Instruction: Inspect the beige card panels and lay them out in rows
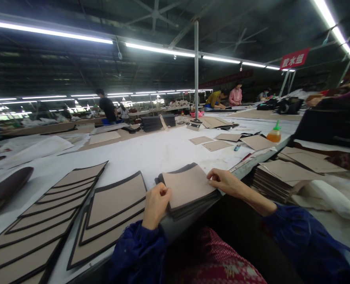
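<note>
A stack of beige panels with black edging (189, 185) lies at the table's near edge, between my two hands. My left hand (157, 203) is closed at the stack's left side, thumb and fingers pinched on the edge of the top panel. At the right side, my right hand (223, 180) pinches the opposite edge of that panel between thumb and curled fingers. Left of the stack, a few overlapping beige panels (115, 201) with black borders are fanned out. Farther left runs a longer row of the same panels (41, 230).
A bottle of amber liquid with a green nozzle (274, 133) stands near the table's right edge, by a small blue tool (237, 147) and loose beige sheets (218, 145). A pile of panels (277, 179) is at right. A metal post (196, 71) rises behind; several people work farther back.
</note>
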### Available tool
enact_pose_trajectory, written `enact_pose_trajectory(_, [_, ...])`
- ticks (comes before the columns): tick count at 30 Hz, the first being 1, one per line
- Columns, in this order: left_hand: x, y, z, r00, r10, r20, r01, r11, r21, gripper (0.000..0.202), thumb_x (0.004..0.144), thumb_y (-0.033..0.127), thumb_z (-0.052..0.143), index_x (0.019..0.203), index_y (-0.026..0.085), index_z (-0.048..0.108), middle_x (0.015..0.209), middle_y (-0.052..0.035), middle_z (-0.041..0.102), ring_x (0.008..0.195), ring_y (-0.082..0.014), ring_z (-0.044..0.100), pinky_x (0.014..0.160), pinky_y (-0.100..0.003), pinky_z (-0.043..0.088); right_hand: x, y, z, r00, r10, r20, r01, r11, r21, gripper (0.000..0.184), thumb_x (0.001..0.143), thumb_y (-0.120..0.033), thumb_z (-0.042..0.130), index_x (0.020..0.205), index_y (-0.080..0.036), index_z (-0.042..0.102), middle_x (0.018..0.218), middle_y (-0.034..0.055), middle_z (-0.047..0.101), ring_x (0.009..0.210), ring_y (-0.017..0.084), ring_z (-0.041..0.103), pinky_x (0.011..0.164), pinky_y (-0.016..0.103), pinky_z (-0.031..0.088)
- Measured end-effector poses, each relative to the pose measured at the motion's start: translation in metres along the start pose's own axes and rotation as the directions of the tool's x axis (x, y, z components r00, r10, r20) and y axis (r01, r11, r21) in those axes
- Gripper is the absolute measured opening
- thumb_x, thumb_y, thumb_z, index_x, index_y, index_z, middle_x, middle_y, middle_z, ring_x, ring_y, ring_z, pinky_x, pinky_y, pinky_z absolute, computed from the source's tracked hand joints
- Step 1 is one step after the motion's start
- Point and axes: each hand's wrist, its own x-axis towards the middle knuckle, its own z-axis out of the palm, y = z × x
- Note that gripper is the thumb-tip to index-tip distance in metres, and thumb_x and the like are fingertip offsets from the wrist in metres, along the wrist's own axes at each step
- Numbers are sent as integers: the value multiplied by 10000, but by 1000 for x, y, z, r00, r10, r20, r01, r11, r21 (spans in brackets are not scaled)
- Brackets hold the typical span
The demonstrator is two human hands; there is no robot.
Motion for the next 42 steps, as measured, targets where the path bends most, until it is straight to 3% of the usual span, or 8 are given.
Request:
enact_pose_trajectory(9, [-1, 0, -3, 1000, 12, 19, -12, 1000, -10, 244, 748, 279, 503, 539, 195, 410, 534, 55, 418, 563, -113, 424, 590, -235, 315, 0, -4, -4, 998, -2, 59, 5, 999, -48, 203, 766, -179, 534, 854, -144, 713, 666, 19, 636, 649, 161, 582, 603, 241, 415])
enact_pose_trajectory(25, [0, 0, -5, 998, 29, 51, -27, 999, -44, 246, 738, 283, 500, 530, 195, 402, 540, 51, 419, 574, -118, 427, 600, -240, 323, 2, 0, -4, 996, -9, 90, 12, 1000, -26, 202, 761, -165, 554, 850, -159, 734, 830, 50, 731, 804, 203, 665, 734, 264, 475])
enact_pose_trajectory(32, [-1, 2, -2, 998, 18, 60, -18, 1000, -9, 224, 738, 260, 497, 544, 202, 402, 524, 52, 421, 555, -121, 421, 579, -242, 318, 0, -2, -3, 998, -17, 68, 24, 995, -98, 196, 756, -161, 564, 835, -161, 744, 724, 33, 702, 706, 188, 640, 644, 245, 446])
enact_pose_trajectory(37, [-1, -2, 2, 997, 56, 46, -59, 996, 73, 238, 743, 233, 493, 551, 205, 355, 549, 44, 411, 587, -131, 430, 592, -254, 313, 3, -7, -5, 993, -23, 115, 43, 984, -171, 196, 749, -136, 558, 827, -162, 736, 712, 34, 683, 688, 174, 619, 627, 232, 419])
enact_pose_trajectory(42, [1, -7, 7, 997, 82, 2, -81, 978, 194, 253, 716, 202, 529, 585, 219, 313, 588, 32, 394, 643, -162, 442, 616, -281, 334, 6, -11, -9, 990, 57, 127, -12, 943, -332, 209, 746, -193, 585, 943, -194, 655, 756, 26, 658, 725, 188, 595, 591, 248, 366])
